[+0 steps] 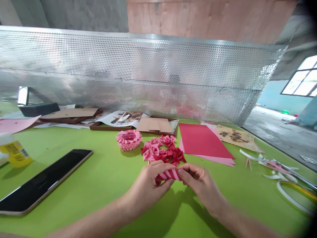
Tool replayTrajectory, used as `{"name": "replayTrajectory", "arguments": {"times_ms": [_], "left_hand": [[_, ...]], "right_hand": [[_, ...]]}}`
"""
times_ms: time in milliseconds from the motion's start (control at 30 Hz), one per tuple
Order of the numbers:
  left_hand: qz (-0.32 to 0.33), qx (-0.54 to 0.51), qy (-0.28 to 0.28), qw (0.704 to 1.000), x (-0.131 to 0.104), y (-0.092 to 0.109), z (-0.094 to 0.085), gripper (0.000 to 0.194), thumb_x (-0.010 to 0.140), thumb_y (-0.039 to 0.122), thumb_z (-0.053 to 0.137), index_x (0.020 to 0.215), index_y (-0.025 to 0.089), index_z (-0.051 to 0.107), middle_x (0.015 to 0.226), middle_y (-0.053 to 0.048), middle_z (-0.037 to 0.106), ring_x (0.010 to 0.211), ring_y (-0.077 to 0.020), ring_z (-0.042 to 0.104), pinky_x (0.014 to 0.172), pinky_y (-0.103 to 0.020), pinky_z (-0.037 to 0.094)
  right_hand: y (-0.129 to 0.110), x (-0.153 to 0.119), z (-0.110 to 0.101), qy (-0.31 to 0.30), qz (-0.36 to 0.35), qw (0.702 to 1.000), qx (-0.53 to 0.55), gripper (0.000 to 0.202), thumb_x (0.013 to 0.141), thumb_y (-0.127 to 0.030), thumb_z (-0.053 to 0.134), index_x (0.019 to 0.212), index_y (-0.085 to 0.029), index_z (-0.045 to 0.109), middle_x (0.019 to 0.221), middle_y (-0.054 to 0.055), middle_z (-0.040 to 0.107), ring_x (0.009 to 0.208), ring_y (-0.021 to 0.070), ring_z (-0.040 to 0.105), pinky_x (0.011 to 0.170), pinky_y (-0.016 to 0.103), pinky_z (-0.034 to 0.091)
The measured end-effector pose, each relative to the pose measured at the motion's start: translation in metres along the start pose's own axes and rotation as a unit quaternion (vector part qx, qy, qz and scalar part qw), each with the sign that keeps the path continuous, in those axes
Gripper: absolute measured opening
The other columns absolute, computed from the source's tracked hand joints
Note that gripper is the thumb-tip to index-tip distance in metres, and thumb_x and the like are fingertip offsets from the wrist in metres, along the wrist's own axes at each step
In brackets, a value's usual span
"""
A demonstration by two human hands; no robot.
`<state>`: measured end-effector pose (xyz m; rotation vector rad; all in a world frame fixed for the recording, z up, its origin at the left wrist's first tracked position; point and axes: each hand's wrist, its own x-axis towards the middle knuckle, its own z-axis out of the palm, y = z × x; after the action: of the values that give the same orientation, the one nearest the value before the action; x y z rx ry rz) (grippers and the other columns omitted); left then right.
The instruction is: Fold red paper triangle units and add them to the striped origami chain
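A short curved chain of folded paper pieces (169, 175), striped red and pink, is held between my two hands above the green table. My left hand (150, 183) is closed around its left part, thumb below and fingers over the top. At the right end, my right hand (199, 183) pinches it between thumb and fingertips. Just beyond the hands lies a pile of loose folded paper triangles (160, 148), pink and red. Left of the pile stands a round pink-and-white folded paper basket (129, 140).
Red and pink paper sheets (205, 140) lie behind on the right. Scissors (297, 198) and paper scraps (274, 167) are at the far right. A phone (49, 180) and a glue bottle (15, 150) are left. Framed boards (155, 125) line a perforated metal screen (138, 72).
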<state>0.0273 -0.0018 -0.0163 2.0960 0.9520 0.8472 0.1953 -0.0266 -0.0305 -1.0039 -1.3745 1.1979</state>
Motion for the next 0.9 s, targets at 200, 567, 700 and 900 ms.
{"name": "replayTrajectory", "arguments": {"times_ms": [200, 567, 700, 900], "left_hand": [[0.003, 0.012, 0.002, 1.0, -0.001, -0.002, 0.002, 0.027, 0.076, 0.013, 0.053, 0.098, 0.022, 0.065, 0.089, -0.004, 0.063, 0.079, -0.0168, 0.056, 0.068, -0.025, 0.044], [-0.023, 0.056, -0.08, 0.995, 0.006, -0.002, -0.002, 0.028, 0.072, 0.012, 0.052, 0.095, 0.015, 0.066, 0.087, -0.007, 0.065, 0.07, -0.0159, 0.057, 0.058, -0.022, 0.045], [0.011, 0.096, -0.105, 0.99, 0.001, -0.004, 0.003, 0.028, 0.068, 0.009, 0.053, 0.091, 0.016, 0.068, 0.083, -0.006, 0.066, 0.071, -0.0165, 0.057, 0.062, -0.023, 0.044], [-0.027, 0.048, -0.071, 0.996, 0.0, 0.0, 0.004, 0.033, 0.065, 0.009, 0.056, 0.096, 0.014, 0.066, 0.082, -0.005, 0.067, 0.069, -0.0161, 0.056, 0.061, -0.023, 0.044]], "right_hand": [[0.001, 0.0, 0.001, 0.003, -0.002, 1.0, -0.019, 0.022, 0.081, -0.032, 0.061, 0.069, -0.014, 0.062, 0.058, -0.004, 0.051, 0.054, 0.0089, 0.042, 0.05, 0.018, 0.033], [0.007, 0.022, -0.03, 0.121, -0.044, 0.983, -0.13, 0.025, 0.08, -0.037, 0.056, 0.088, -0.015, 0.064, 0.075, 0.005, 0.063, 0.067, 0.0178, 0.054, 0.06, 0.027, 0.041], [0.014, 0.031, -0.048, 0.138, -0.052, 0.973, -0.176, 0.026, 0.078, -0.035, 0.056, 0.091, -0.014, 0.062, 0.078, 0.006, 0.063, 0.068, 0.018, 0.055, 0.059, 0.028, 0.043], [0.019, 0.036, -0.048, 0.049, -0.057, 0.963, -0.258, 0.021, 0.079, -0.029, 0.057, 0.09, -0.013, 0.063, 0.08, 0.006, 0.064, 0.07, 0.0179, 0.058, 0.062, 0.029, 0.046]]}}
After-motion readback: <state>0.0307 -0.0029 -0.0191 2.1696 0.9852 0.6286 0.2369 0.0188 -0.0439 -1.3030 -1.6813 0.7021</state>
